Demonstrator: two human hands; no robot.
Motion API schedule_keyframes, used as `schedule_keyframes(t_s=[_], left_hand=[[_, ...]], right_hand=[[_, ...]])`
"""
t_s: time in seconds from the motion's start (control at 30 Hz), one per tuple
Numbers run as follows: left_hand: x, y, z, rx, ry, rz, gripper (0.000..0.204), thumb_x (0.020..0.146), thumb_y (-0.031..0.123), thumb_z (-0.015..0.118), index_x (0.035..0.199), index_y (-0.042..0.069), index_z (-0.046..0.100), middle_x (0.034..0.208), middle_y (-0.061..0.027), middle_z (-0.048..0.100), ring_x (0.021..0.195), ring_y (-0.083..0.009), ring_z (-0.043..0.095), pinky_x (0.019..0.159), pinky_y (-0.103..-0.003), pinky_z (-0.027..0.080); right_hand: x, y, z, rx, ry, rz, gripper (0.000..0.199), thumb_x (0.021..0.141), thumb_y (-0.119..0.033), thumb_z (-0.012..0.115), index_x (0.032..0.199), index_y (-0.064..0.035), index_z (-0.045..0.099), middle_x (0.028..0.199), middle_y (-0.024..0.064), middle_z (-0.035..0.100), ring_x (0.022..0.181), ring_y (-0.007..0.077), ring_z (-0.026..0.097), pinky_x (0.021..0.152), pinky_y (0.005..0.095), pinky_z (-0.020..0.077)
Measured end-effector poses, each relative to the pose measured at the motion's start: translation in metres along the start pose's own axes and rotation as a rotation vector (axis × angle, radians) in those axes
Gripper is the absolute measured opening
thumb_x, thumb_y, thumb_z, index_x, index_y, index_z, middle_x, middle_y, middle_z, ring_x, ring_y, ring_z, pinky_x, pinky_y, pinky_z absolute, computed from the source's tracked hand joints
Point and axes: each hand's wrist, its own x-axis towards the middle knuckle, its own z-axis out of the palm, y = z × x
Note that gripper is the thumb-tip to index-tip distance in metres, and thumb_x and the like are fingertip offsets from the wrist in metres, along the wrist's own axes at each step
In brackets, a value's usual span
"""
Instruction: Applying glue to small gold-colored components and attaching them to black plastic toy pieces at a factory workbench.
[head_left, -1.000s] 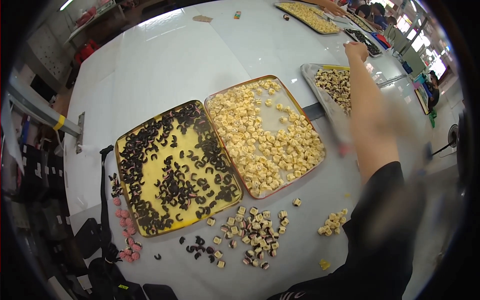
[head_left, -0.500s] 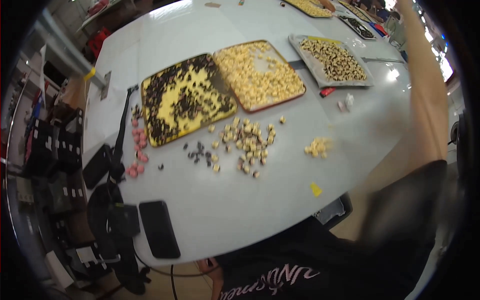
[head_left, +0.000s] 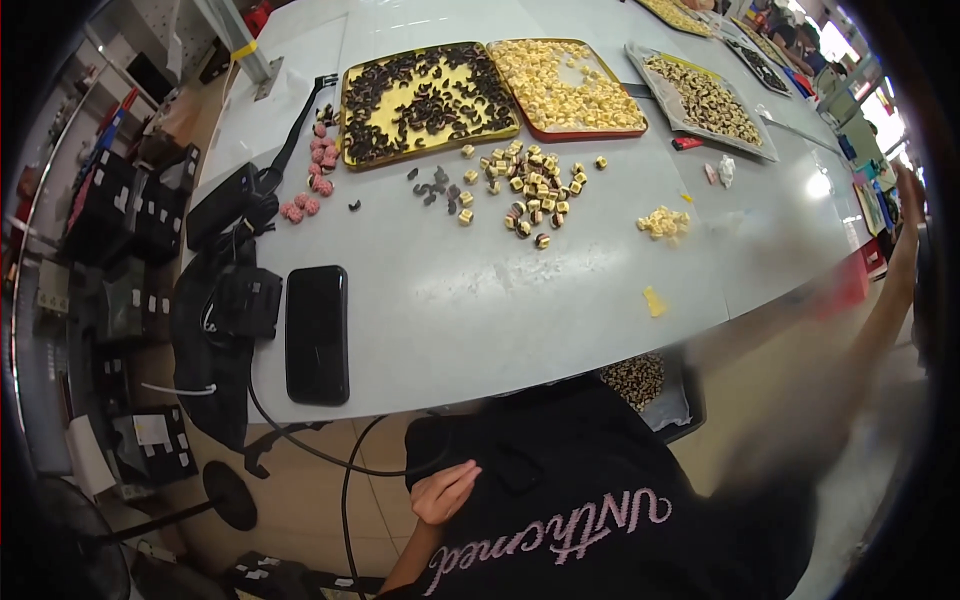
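Observation:
My left hand [head_left: 445, 492] is in front of my dark shirt, below the table's near edge. Its fingers are pressed together and loosely curled, with nothing visible in them. My right arm stretches out past the table's right side. At its end my right hand [head_left: 908, 195] is near the picture's rim, too small and blurred to show its fingers. On the table [head_left: 430, 310] lie a pile of small cream-and-dark cubes [head_left: 538, 185], a few grey-black pieces [head_left: 432, 187], pink balls [head_left: 321, 155] and a small heap of pale yellow pieces [head_left: 663, 223]. Neither hand touches them.
Behind the piles are a yellow tray of dark curved pieces [head_left: 514, 127], a red-edged tray of cream pieces [head_left: 640, 128] and a lined tray of two-tone pieces [head_left: 765, 150]. A black phone [head_left: 317, 335], cables and straps lie left. A black bin [head_left: 690, 425] stands under the table edge.
The view has tilted down, so the table's things appear higher. My left hand has come more fully into view. My right arm has swung outward to the right, and its hand now shows.

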Motion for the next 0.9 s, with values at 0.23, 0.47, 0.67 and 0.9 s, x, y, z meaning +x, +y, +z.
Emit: schedule_keyframes(t_s=[0.23,0.47,0.67,0.9], left_hand=[[0.103,0.034,0.015,-0.221,0.002,0.072,0.027,0.07,-0.011,0.059,0.094,-0.001,0.064,0.081,-0.0088,0.067,0.065,-0.0176,0.065,0.054,-0.024,0.051],[0.221,0.014,0.012,-0.12,0.16,-0.128,0.016,0.079,-0.01,0.055,0.092,-0.006,0.063,0.08,-0.0127,0.067,0.069,-0.0159,0.064,0.063,-0.024,0.051],[0.25,0.018,0.007,-0.332,0.177,-0.413,0.019,0.083,-0.004,0.056,0.101,-0.005,0.062,0.083,-0.012,0.067,0.077,-0.0183,0.065,0.065,-0.024,0.052],[0.284,-0.007,0.005,-0.405,0.151,-0.504,0.024,0.087,-0.001,0.049,0.109,-0.002,0.059,0.097,-0.0156,0.064,0.087,-0.0204,0.064,0.071,-0.025,0.052]], right_hand=[[-0.106,0.039,0.018,0.206,-0.262,0.099,0.015,0.085,0.004,0.052,0.097,0.0018,0.061,0.093,0.0121,0.064,0.088,0.0167,0.062,0.082,0.0262,0.0486],[-0.147,0.004,0.069,0.623,-0.625,0.05,0.015,0.085,0.005,0.051,0.099,0.0045,0.057,0.096,0.0146,0.063,0.092,0.0187,0.061,0.083,0.0273,0.0482],[-0.16,-0.005,0.1,0.709,-0.707,0.107,0.016,0.087,0.005,0.047,0.1,0.005,0.057,0.097,0.014,0.063,0.093,0.0185,0.061,0.084,0.0275,0.0476],[-0.156,0.005,0.132,0.749,-0.783,0.14,0.017,0.088,0.004,0.046,0.101,0.0049,0.056,0.097,0.0132,0.063,0.097,0.0185,0.059,0.086,0.0274,0.0462]])
